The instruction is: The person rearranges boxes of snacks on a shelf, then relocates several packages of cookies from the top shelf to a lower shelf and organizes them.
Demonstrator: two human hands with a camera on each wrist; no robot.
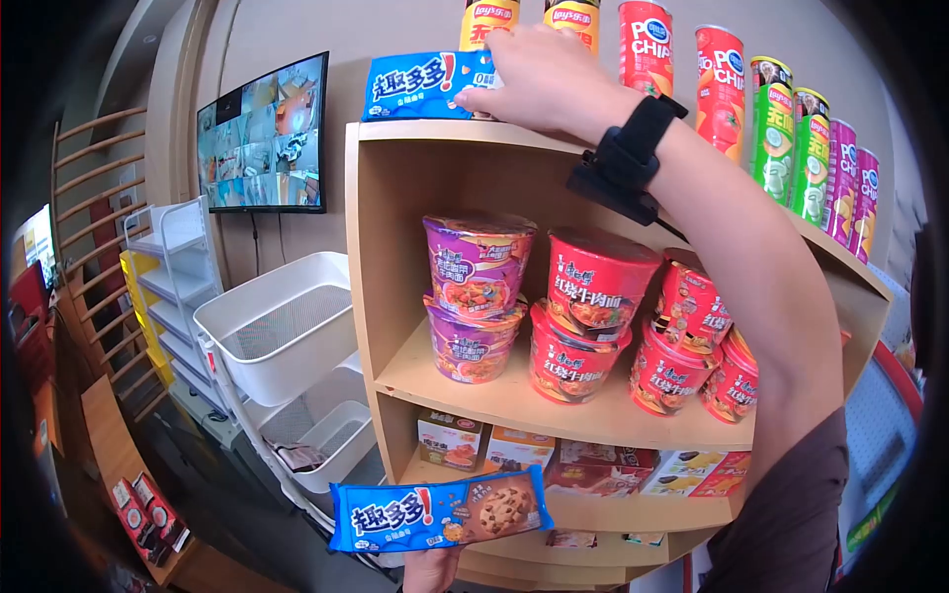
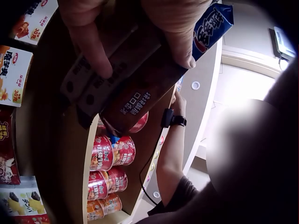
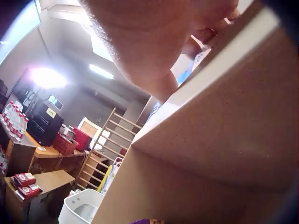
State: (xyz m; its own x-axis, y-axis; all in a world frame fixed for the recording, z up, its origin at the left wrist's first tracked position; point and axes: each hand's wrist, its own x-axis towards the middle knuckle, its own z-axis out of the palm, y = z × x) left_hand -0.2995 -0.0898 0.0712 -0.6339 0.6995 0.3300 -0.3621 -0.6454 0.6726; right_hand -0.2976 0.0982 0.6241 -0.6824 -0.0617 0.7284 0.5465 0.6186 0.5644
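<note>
On the shelf's top board, at its left end, lies a blue cookie packet (image 1: 420,87). The right hand (image 1: 554,84) grips its right end, thumb across the front and fingers over the top. Lower down, the left hand (image 1: 431,571) holds another blue cookie packet (image 1: 445,512) from below, level in front of the lower shelves. In the left wrist view the left hand (image 2: 175,21) has fingers and thumb around several stacked packets (image 2: 135,100). The right wrist view shows the right hand (image 3: 149,42) at the top board's edge; its fingertips are partly hidden.
Chip cans (image 1: 721,89) stand along the top board, right of the packet. Noodle tubs (image 1: 603,282) fill the shelf beneath, with snack boxes (image 1: 450,440) lower. A white basket cart (image 1: 282,346) is at the left, below a wall screen (image 1: 265,138).
</note>
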